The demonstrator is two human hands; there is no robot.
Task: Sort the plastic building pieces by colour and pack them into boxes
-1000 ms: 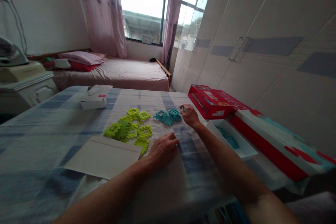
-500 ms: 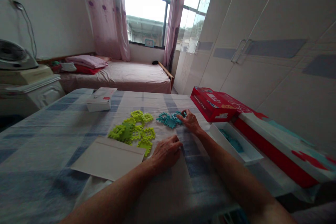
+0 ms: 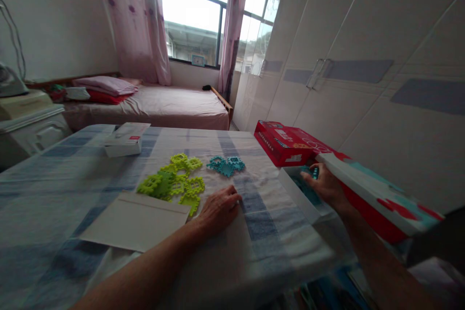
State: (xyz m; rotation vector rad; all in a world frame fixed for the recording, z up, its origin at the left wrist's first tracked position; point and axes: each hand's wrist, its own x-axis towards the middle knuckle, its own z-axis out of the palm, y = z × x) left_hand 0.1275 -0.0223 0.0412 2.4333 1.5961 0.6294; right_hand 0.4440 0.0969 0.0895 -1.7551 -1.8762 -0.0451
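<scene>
Now: right hand [image 3: 323,185] reaches into the white tray [image 3: 298,197], fingers curled on teal pieces [image 3: 308,174].
Left hand [image 3: 218,208] rests flat, loosely open, on the tablecloth [image 3: 254,232], likely pinning it; green pile [image 3: 174,181] and teal pile [image 3: 225,164] sorted apart beyond it.

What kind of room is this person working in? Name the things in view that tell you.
Most likely a bedroom at home: a bed with folded bedding below the curtained window, and a tall wardrobe beside the cloth-covered table.
</scene>
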